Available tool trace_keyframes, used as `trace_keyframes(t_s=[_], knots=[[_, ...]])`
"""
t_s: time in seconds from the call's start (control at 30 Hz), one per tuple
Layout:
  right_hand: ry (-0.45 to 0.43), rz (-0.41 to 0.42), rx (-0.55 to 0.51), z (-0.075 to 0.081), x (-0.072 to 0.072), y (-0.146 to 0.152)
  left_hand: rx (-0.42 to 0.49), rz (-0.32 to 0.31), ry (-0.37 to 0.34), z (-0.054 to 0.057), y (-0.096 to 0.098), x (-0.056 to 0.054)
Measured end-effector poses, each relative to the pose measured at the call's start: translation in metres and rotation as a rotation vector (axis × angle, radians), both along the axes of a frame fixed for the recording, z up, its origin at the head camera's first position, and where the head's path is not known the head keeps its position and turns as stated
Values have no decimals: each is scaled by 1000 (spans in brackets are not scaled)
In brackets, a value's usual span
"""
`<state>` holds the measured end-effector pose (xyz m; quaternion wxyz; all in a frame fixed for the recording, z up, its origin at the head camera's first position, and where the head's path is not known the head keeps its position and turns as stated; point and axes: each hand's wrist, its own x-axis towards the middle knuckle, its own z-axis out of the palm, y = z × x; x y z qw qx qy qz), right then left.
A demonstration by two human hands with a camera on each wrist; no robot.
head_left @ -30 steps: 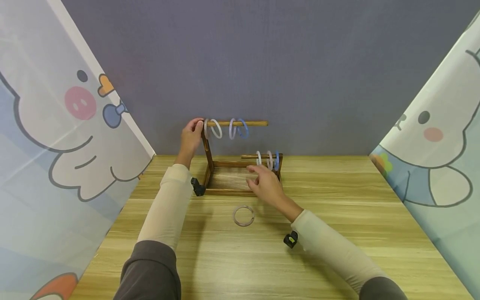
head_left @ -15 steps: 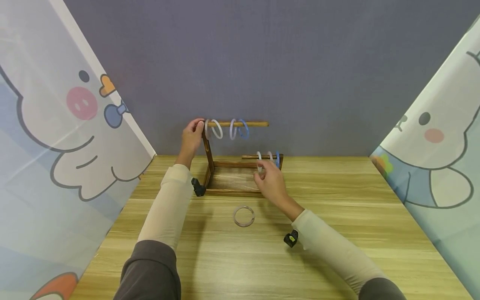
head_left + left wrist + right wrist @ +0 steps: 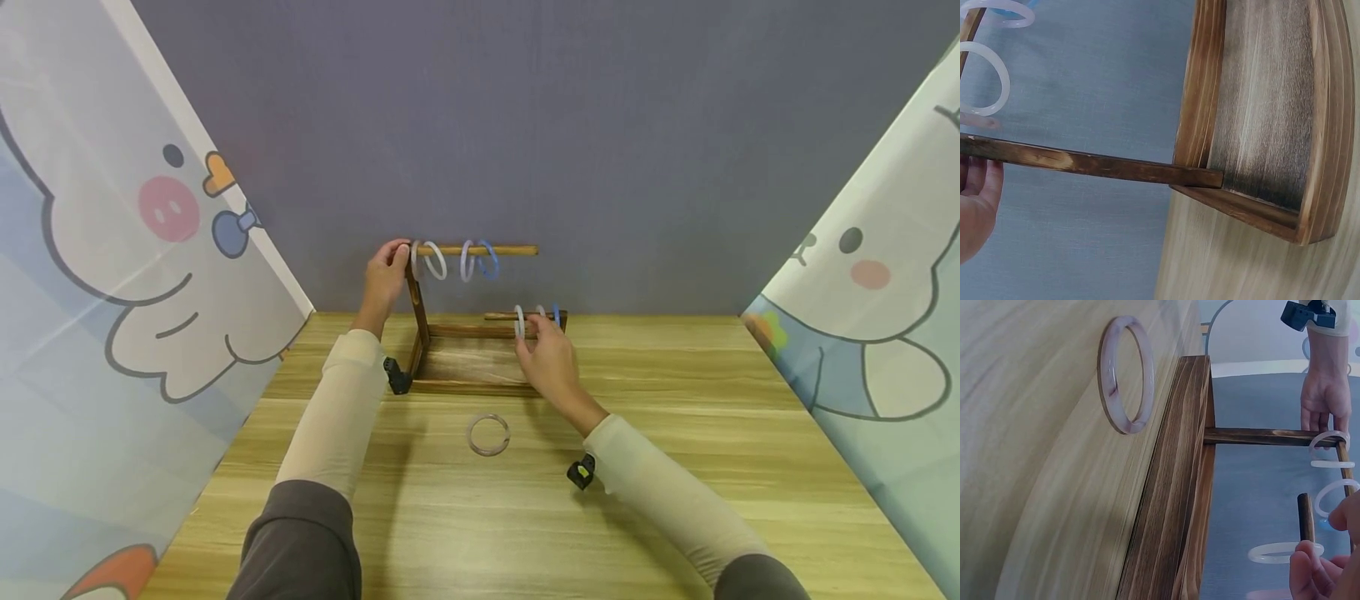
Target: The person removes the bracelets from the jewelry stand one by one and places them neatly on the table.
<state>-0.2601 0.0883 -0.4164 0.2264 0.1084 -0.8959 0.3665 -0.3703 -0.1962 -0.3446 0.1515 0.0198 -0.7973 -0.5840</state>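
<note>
The dark-brown wooden bangle rack [image 3: 468, 358] stands upright at the centre of the head view, having a shallow rectangular base and two horizontal bars. The plain white bangle [image 3: 519, 321] hangs around the lower, shorter bar, slightly right of centre.

In head view, the right hand [image 3: 552, 360] hides much of a pinkish ring [image 3: 540, 309].

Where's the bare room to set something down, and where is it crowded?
Bare: table right of the rack, beyond the right sleeve; table in front of the loose ring; the tray floor within the rack's low walls. Crowded: the left end of the upper bar, with two rings beside the left hand; the lower bar, where the right hand is by its rings.
</note>
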Motion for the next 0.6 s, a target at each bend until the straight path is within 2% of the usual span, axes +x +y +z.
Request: trace_keyframes(t_s=[0.37, 0.6], knots=[[-88, -54, 51, -3, -9, -3, 3, -8, 11, 0, 1, 2], [-118, -68, 41, -3, -12, -4, -3, -7, 1, 1, 1, 3]])
